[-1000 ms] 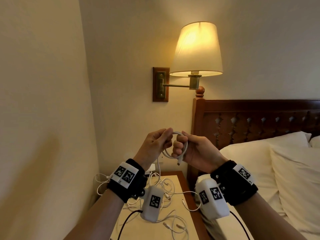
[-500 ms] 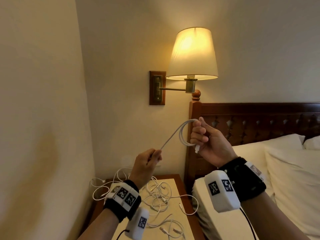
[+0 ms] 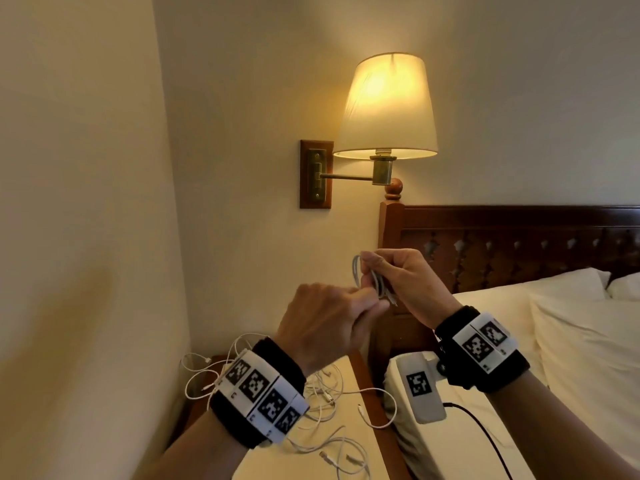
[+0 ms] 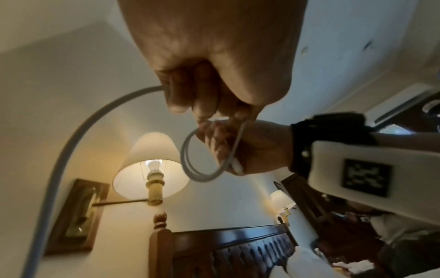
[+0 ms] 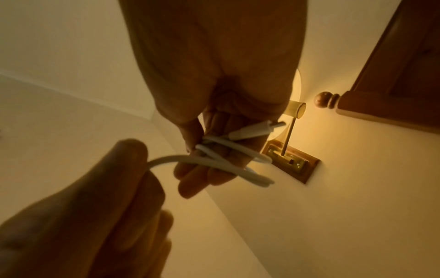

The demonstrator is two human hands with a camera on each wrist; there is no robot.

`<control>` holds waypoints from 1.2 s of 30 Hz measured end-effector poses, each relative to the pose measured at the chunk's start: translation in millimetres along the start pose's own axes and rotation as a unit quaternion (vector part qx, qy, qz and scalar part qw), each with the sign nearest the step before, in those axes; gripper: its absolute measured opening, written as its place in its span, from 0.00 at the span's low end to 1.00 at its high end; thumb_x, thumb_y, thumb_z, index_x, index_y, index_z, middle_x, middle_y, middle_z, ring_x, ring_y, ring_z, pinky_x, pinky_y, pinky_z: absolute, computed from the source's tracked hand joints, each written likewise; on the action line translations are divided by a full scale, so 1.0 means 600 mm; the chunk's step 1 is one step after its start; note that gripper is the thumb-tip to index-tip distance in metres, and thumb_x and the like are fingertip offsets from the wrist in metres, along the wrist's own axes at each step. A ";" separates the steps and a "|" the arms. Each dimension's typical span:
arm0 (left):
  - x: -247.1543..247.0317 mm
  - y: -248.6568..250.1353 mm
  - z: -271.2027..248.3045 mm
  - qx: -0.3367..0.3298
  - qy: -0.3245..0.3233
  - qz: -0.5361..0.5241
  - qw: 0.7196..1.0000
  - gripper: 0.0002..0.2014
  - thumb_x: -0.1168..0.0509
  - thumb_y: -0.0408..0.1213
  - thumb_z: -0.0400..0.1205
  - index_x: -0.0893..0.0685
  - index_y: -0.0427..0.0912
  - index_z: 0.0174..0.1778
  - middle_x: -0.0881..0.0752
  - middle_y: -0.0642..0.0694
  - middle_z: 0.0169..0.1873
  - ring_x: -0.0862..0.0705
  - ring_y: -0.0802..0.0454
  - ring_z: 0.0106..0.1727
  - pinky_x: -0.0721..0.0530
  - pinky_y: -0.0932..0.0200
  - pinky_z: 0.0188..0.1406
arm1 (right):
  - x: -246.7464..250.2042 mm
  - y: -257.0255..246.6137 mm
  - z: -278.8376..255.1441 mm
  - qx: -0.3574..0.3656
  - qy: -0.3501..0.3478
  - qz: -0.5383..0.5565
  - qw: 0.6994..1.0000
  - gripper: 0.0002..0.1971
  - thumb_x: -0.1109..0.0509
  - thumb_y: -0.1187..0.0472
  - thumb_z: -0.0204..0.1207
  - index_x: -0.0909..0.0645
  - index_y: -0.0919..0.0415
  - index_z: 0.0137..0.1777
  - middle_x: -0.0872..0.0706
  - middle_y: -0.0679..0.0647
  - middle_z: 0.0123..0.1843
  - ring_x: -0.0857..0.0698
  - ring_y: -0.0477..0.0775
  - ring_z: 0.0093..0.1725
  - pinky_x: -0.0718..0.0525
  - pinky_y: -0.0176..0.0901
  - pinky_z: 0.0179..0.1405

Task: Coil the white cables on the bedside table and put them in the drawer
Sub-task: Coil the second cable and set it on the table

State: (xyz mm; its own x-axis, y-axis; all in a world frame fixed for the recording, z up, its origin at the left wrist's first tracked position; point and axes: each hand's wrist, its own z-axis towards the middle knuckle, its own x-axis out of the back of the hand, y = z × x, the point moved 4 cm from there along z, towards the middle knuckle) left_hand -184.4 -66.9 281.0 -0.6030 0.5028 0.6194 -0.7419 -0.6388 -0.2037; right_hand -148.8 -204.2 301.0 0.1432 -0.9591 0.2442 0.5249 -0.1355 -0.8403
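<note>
My right hand point(image 3: 388, 275) holds a small coil of white cable point(image 3: 360, 275) in front of the headboard, fingers curled round its loops point(image 5: 233, 156); a plug end point(image 5: 252, 131) sticks out past the fingers. My left hand point(image 3: 332, 317) sits just below and left of it, gripping the free run of the same cable point(image 4: 78, 135), which trails down out of view. Several more white cables point(image 3: 322, 403) lie tangled on the bedside table point(image 3: 346, 445) beneath my wrists. The drawer is not in view.
A lit wall lamp point(image 3: 388, 109) on a swing arm hangs above the hands. The dark wooden headboard point(image 3: 519, 244) and the bed with white pillows point(image 3: 571, 341) stand to the right. A wall point(image 3: 86, 237) closes the left side.
My left hand, which had drawn the cable out down-left, has come back up to the right hand, laying the run onto the coil. The right hand dropped slightly.
</note>
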 end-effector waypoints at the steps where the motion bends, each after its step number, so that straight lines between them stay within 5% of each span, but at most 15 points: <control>1: 0.008 -0.005 0.005 -0.008 0.018 0.009 1.000 0.16 0.46 0.51 0.88 0.21 0.50 0.39 0.25 0.57 0.24 0.32 0.60 0.21 0.34 0.65 0.22 | -0.002 -0.003 -0.002 0.006 -0.002 -0.019 1.000 0.18 0.38 0.56 0.85 0.17 0.71 0.43 0.18 0.52 0.28 0.21 0.43 0.26 0.23 0.31 0.28; 5: 0.025 -0.029 0.017 -0.023 0.077 0.040 0.996 0.16 0.43 0.55 0.85 0.19 0.49 0.41 0.18 0.54 0.28 0.28 0.60 0.26 0.29 0.65 0.24 | -0.016 -0.007 -0.008 0.013 -0.043 -0.021 0.999 0.25 0.39 0.53 0.83 0.19 0.80 0.50 0.18 0.58 0.27 0.20 0.45 0.24 0.24 0.30 0.25; 8: 0.029 -0.053 0.018 0.015 0.105 0.028 0.994 0.16 0.38 0.57 0.80 0.18 0.48 0.40 0.18 0.54 0.28 0.30 0.63 0.27 0.31 0.66 0.26 | -0.028 -0.001 -0.008 -0.020 -0.076 0.032 0.996 0.24 0.40 0.49 0.80 0.17 0.74 0.46 0.21 0.54 0.25 0.25 0.48 0.23 0.26 0.35 0.26; 12: 0.007 -0.080 0.019 0.087 0.097 -0.120 0.984 0.16 0.38 0.57 0.81 0.23 0.46 0.42 0.18 0.53 0.30 0.23 0.59 0.28 0.20 0.58 0.26 | -0.033 0.005 -0.004 -0.066 -0.092 0.124 0.986 0.19 0.43 0.53 0.86 0.19 0.64 0.41 0.27 0.52 0.23 0.31 0.47 0.21 0.30 0.36 0.24; 16: -0.017 -0.091 0.021 0.143 0.074 -0.272 0.949 0.18 0.40 0.55 0.81 0.25 0.41 0.47 0.24 0.52 0.29 0.28 0.58 0.27 0.28 0.67 0.25 | -0.026 0.012 0.001 -0.097 -0.083 0.183 0.975 0.17 0.43 0.53 0.86 0.21 0.60 0.40 0.31 0.48 0.23 0.33 0.45 0.21 0.34 0.38 0.27; 20: -0.046 -0.110 0.007 0.206 0.059 -0.361 0.908 0.19 0.43 0.59 0.82 0.24 0.44 0.46 0.25 0.50 0.29 0.30 0.58 0.28 0.27 0.54 0.28 | -0.027 0.023 0.000 -0.124 -0.105 0.301 0.940 0.17 0.45 0.53 0.87 0.23 0.59 0.41 0.31 0.47 0.24 0.33 0.44 0.21 0.32 0.37 0.27; 23: -0.071 -0.127 -0.020 0.252 0.055 -0.389 0.885 0.14 0.43 0.48 0.86 0.24 0.47 0.37 0.26 0.58 0.24 0.31 0.59 0.24 0.28 0.53 0.26 | -0.018 0.015 -0.003 -0.112 -0.120 0.402 0.901 0.19 0.49 0.52 0.88 0.25 0.58 0.39 0.30 0.46 0.25 0.31 0.43 0.23 0.29 0.36 0.28; 27: -0.113 -0.135 -0.085 0.314 0.021 -0.432 0.845 0.15 0.44 0.40 0.88 0.25 0.47 0.34 0.27 0.58 0.21 0.33 0.61 0.21 0.32 0.62 0.23 | 0.003 -0.006 -0.004 -0.098 -0.070 0.442 0.889 0.16 0.47 0.53 0.85 0.26 0.58 0.40 0.30 0.46 0.24 0.27 0.44 0.22 0.23 0.35 0.27; 31: -0.125 -0.116 -0.120 0.291 0.001 -0.303 0.907 0.16 0.45 0.42 0.88 0.25 0.52 0.34 0.25 0.56 0.24 0.28 0.61 0.26 0.31 0.67 0.28 | 0.015 0.000 0.001 -0.090 -0.030 0.417 0.904 0.13 0.44 0.53 0.83 0.25 0.59 0.41 0.29 0.47 0.24 0.27 0.44 0.22 0.22 0.35 0.27; 36: -0.094 -0.030 -0.078 0.149 -0.165 -0.079 0.972 0.20 0.50 0.50 0.89 0.22 0.46 0.37 0.23 0.50 0.27 0.28 0.56 0.26 0.30 0.61 0.30 | -0.007 0.026 0.003 -0.068 -0.003 0.244 0.967 0.13 0.39 0.54 0.84 0.21 0.64 0.46 0.19 0.55 0.30 0.17 0.52 0.29 0.15 0.40 0.34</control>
State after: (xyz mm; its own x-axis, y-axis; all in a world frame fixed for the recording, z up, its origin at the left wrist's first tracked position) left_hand -151.2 -56.6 214.4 -0.3242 0.4261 0.8446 -0.6701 -0.7336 0.1129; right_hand -139.4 -201.6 287.8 0.3518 -0.9156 -0.1947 0.2779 0.3008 -0.9123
